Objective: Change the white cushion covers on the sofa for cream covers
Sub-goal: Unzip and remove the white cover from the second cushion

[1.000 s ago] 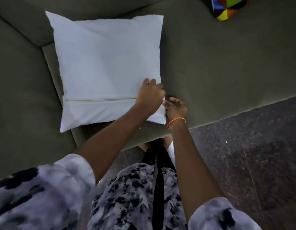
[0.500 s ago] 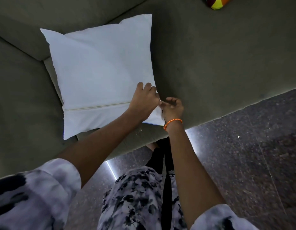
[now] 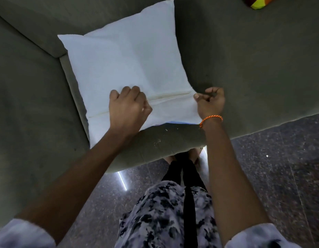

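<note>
A cushion in a white cover (image 3: 126,65) lies flat on the seat of the grey sofa (image 3: 244,68), its zip seam (image 3: 169,96) running across near the front edge. My left hand (image 3: 128,108) rests on the seam at about its middle, fingers pinched shut on it; the zip pull itself is hidden under the fingers. My right hand (image 3: 211,103), with an orange bracelet on the wrist, pinches the cover's right edge where the seam ends. No cream cover is in view.
The sofa's armrest (image 3: 30,104) rises at the left and its backrest runs along the top. A multicoloured cushion (image 3: 257,1) peeks in at the top right. Dark polished stone floor (image 3: 280,167) lies below the seat edge, with my legs against the sofa front.
My left hand has slid left along the zip seam, away from my right hand, which stays at the cover's right edge. The view has closed in on the cushion.
</note>
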The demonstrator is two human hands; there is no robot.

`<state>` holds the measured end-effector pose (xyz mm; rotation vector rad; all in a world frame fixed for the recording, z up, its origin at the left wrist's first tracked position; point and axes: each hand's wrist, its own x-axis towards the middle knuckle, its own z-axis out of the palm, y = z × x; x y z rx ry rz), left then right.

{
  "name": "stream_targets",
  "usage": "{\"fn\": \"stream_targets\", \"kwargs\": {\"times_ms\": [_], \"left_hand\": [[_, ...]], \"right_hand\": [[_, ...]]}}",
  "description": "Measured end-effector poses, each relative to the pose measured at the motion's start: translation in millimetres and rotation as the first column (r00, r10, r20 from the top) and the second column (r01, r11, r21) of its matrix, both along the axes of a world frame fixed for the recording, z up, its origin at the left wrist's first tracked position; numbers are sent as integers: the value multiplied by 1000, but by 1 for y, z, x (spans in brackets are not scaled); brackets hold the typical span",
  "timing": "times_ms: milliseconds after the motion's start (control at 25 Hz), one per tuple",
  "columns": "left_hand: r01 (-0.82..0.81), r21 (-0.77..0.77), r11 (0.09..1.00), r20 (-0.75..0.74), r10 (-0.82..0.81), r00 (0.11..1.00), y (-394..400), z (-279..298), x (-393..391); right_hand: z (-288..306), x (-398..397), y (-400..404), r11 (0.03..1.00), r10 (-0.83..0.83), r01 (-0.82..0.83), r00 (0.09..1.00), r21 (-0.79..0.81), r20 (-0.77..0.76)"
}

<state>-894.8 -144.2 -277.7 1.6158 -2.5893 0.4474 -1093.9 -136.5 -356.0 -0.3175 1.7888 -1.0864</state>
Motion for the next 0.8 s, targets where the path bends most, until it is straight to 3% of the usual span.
{"fn": "stream_targets", "kwargs": {"times_ms": [120, 240, 280, 360, 440, 520, 600, 680, 800], "left_hand": [[-150, -25, 988, -152, 144, 978, 12, -8, 31], [-259, -36, 965, -197, 248, 949, 23, -19, 47], [-276, -27, 961, -205, 265, 942, 26, -22, 46], [-285, -18, 958, -227, 273, 935, 29, -28, 43], [-260, -30, 965, -249, 245, 937, 28, -30, 44], [-208, -40, 977, -270, 190, 944, 26, -29, 51], [-156, -58, 986, -267, 135, 954, 28, -27, 60], [-148, -78, 986, -268, 123, 956, 29, -24, 67], [-237, -109, 965, -331, 190, 924, 32, -20, 75]], "right_hand": [[-8, -16, -20, 999, 32, -36, 994, -38, -100], [-6, -14, -31, 998, 61, -62, 967, 5, -247], [1, -6, -29, 993, 116, -110, 914, 38, -389], [17, 23, -14, 961, 209, -275, 702, 12, -681], [36, 67, 10, 812, 300, -580, 513, -67, -804], [41, 102, 30, 637, 366, -770, 342, -35, -866], [32, 115, 33, 617, 354, -787, 263, 13, -897], [27, 113, 27, 644, 290, -765, 241, 3, -926], [32, 109, 25, 610, 209, -791, 228, -56, -951]]}}
